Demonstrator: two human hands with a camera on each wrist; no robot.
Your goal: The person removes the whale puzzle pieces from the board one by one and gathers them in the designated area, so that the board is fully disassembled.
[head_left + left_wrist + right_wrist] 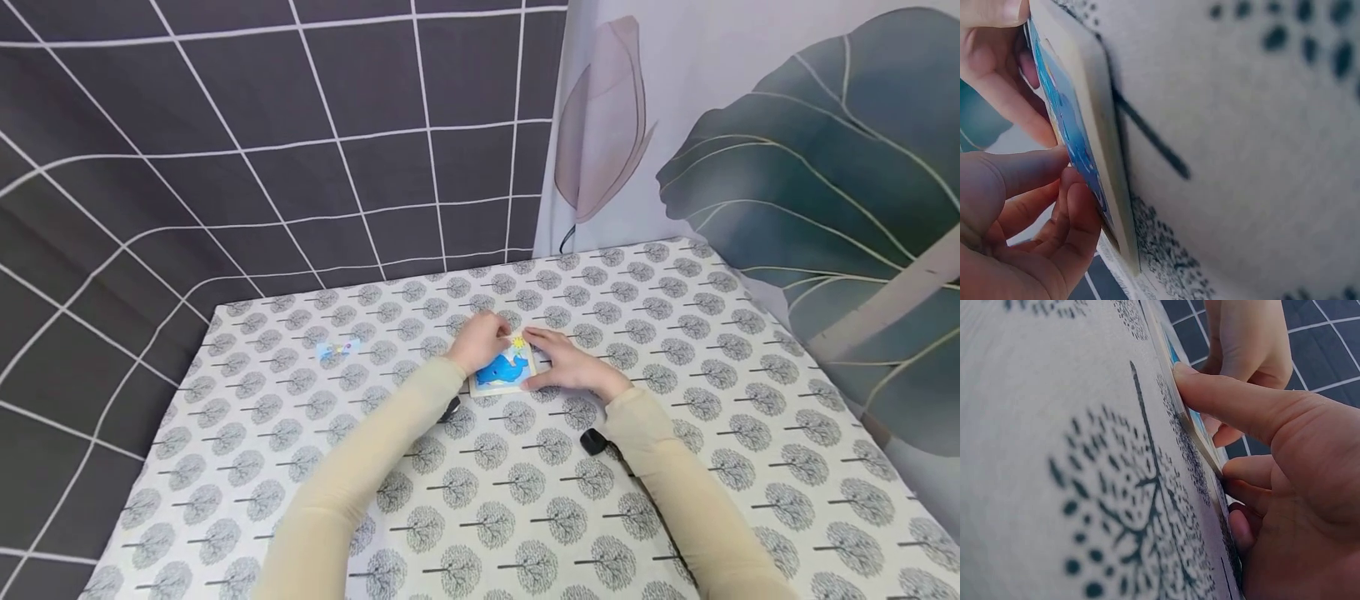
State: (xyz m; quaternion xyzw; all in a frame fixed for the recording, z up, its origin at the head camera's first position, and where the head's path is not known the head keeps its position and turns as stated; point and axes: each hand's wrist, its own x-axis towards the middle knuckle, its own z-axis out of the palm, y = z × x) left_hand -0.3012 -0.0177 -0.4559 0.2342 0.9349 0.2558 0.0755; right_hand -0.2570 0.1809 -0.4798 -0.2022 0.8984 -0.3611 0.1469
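A small square picture puzzle (pixel 501 372) with a pale wooden frame lies on the patterned tablecloth. It shows a blue whale and a yellow sun (pixel 518 342). My left hand (pixel 478 343) reaches over its far left part. In the left wrist view, the bent fingers and thumb of the left hand (pixel 1029 219) come together at the picture's surface; I cannot tell whether they pinch a piece. From the right, my right hand (pixel 567 363) holds the frame, thumb at the near side and forefinger by the far corner. Close up, the right thumb (pixel 1210 384) lies along the frame's edge.
A light blue strip (pixel 337 348) with small coloured shapes lies on the tablecloth (pixel 562 521) to the left. Dark wrist devices (pixel 593 442) show near both wrists. A dark gridded curtain (pixel 360 158) hangs behind the table, and a flowered curtain (pixel 750 167) at the right.
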